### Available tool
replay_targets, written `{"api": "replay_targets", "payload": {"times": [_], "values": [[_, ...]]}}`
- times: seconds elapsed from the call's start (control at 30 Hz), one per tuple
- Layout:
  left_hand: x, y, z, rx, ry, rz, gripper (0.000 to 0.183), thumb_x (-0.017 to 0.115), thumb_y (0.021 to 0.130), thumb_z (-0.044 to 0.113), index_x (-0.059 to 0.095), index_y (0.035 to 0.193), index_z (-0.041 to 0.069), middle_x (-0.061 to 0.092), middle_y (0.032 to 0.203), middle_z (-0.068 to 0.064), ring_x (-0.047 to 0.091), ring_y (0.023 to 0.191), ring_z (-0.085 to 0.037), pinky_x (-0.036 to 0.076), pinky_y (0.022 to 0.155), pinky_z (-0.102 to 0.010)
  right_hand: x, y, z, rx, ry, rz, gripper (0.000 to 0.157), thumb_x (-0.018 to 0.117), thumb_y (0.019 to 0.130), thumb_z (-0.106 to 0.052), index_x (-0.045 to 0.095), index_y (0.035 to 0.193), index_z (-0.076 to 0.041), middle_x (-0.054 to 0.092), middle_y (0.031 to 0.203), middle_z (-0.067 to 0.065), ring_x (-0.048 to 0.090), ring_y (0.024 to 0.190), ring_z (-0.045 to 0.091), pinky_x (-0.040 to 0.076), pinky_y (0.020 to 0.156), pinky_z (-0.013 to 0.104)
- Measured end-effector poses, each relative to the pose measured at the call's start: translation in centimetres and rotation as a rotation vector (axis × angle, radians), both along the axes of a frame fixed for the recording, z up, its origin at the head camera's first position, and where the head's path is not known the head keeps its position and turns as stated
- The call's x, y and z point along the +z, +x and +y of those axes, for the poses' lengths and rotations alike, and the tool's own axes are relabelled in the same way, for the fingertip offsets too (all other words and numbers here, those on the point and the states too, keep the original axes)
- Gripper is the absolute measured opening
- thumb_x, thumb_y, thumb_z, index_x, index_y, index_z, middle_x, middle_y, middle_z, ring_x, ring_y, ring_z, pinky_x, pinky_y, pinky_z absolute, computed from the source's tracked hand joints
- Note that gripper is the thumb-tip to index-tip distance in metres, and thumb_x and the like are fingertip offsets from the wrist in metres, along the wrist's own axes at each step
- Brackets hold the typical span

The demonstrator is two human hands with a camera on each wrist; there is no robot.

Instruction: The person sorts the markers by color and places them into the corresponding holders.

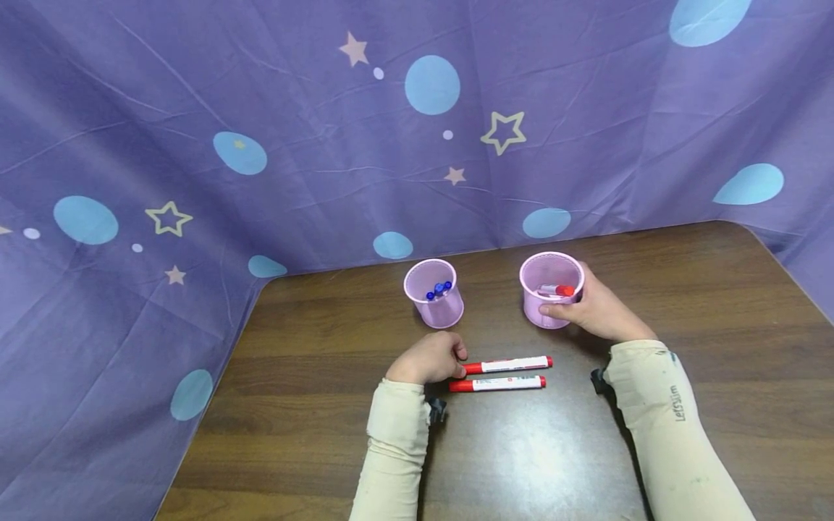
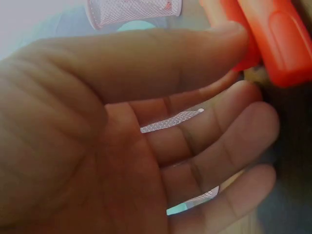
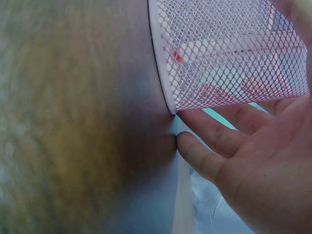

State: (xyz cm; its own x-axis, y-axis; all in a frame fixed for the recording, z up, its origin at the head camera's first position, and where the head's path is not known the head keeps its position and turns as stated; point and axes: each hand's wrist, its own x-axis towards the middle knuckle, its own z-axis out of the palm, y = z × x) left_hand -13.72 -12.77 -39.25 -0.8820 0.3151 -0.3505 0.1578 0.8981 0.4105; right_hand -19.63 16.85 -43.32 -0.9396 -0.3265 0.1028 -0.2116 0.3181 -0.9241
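My left hand pinches the red cap end of a red whiteboard marker that lies on the table. Its thumb touches the cap in the left wrist view, while the other fingers are bent beneath. Just nearer to me, a second red marker lies almost parallel. At the right, my right hand grips a pink mesh cup, its thumb across the front and its fingers round the far side. The cup stands upright with a red-capped marker inside. Any further markers in it cannot be made out.
A second pink mesh cup, holding several blue-tipped items, stands to the left, behind my left hand. The brown wooden table meets a purple curtain with stars and blue spots at its back and left.
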Motion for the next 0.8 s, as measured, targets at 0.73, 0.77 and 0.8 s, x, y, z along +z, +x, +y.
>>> {"api": "replay_targets", "payload": {"times": [0.73,0.77,0.8], "values": [[-0.87,-0.53,0.03,-0.013,-0.004,0.037,0.02,0.082,0.079,0.015,0.062,0.08,0.016,0.059,0.072,0.005,0.056,0.074,-0.017,0.046,0.071,-0.031,-0.29,-0.1,-0.02,-0.01,0.011,0.007,0.093,0.088,0.08,-0.018,0.029,0.149,0.002,0.052,0.135,0.025,0.05,0.123,0.037,0.036,0.106,0.053],[-0.86,-0.5,0.01,-0.011,-0.002,0.036,0.02,0.082,0.079,0.015,0.062,0.08,0.016,0.059,0.071,0.005,0.056,0.074,-0.017,0.046,0.071,-0.031,-0.29,-0.09,-0.04,-0.012,0.013,0.007,0.093,0.088,0.08,-0.018,0.029,0.149,0.002,0.052,0.135,0.025,0.05,0.122,0.037,0.036,0.106,0.053],[-0.85,-0.47,-0.01,-0.007,0.001,0.034,0.02,0.082,0.079,0.015,0.062,0.081,0.016,0.059,0.071,0.005,0.056,0.074,-0.016,0.046,0.071,-0.031,-0.28,-0.07,-0.04,-0.013,0.013,0.004,0.093,0.088,0.08,-0.018,0.029,0.148,0.002,0.052,0.135,0.025,0.05,0.122,0.037,0.036,0.106,0.053]]}}
